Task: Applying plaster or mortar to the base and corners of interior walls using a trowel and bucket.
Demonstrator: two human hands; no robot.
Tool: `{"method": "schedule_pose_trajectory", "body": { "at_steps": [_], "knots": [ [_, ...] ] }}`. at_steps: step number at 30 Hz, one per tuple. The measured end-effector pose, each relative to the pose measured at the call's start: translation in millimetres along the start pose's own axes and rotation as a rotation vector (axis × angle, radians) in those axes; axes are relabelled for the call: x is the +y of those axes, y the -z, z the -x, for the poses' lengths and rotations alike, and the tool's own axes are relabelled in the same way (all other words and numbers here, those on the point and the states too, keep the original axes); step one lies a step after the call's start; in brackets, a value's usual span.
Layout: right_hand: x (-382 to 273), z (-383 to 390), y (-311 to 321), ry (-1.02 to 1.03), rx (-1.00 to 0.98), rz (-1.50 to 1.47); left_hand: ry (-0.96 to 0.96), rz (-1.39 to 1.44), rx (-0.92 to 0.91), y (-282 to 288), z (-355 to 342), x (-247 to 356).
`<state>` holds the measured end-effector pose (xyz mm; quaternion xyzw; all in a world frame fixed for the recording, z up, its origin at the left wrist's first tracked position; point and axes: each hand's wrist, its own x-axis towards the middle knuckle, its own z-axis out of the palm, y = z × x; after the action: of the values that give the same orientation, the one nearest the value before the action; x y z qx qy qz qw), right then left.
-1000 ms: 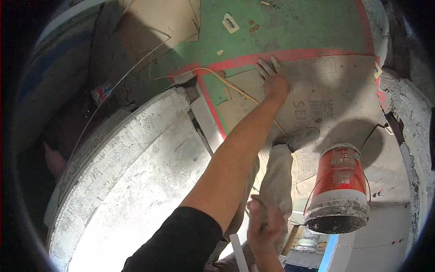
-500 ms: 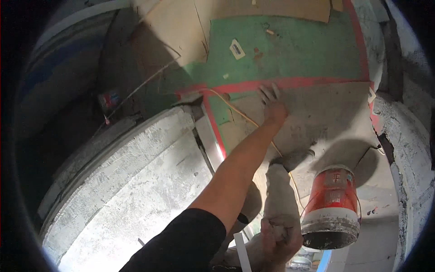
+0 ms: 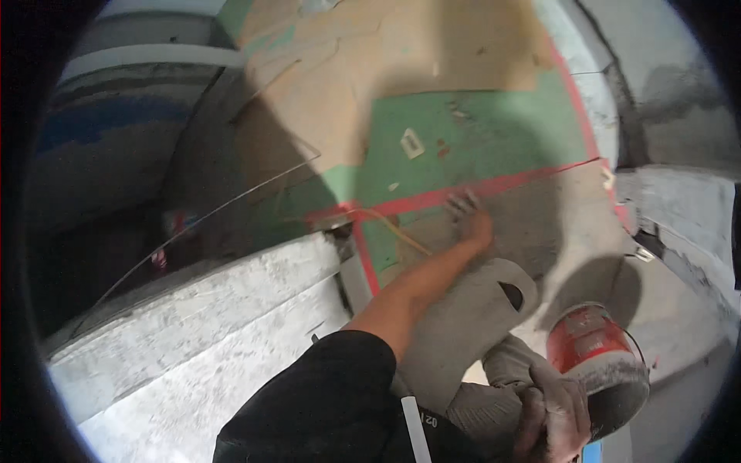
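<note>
My left arm, bare below a black sleeve, reaches out to the floor. My left hand (image 3: 468, 217) is open there, dusty fingers apart, beside red tape (image 3: 502, 184) at the border of green sheeting (image 3: 486, 147) and a brown-grey covering board (image 3: 521, 224). Low on the right, my right hand (image 3: 563, 413) is closed in front of my grey trouser leg (image 3: 463, 339); whatever its fingers hold, if anything, is hidden. Close beside it is a red and white bucket (image 3: 590, 333) with a dirty rim and dark inside.
A thin yellow cord (image 3: 401, 235) runs over the sheeting near my left arm. On the left is a pale, rough masonry ledge (image 3: 231, 324), with a wire (image 3: 231, 202) stretched above a dark recess. A rough grey wall edge (image 3: 679, 208) bounds the right side.
The view has shifted, and my grey-clad knee now comes forward beside my left forearm. My right hand has moved right, closer to the bucket. My left hand stays by the red tape.
</note>
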<state>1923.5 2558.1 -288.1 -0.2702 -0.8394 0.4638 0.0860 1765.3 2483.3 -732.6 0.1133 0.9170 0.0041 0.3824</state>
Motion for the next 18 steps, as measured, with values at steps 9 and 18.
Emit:
{"method": "schedule_pose_trajectory", "body": {
  "at_steps": [9, 18],
  "knots": [
    [-16, 51, -38, -0.224, 0.199, 0.412, -0.141, -0.093, -0.249, 34, 20, -9],
    [-25, 51, -67, -0.14, 0.213, 0.457, -0.131, 0.291, -0.148, -17, -89, -96]
  ]
}}
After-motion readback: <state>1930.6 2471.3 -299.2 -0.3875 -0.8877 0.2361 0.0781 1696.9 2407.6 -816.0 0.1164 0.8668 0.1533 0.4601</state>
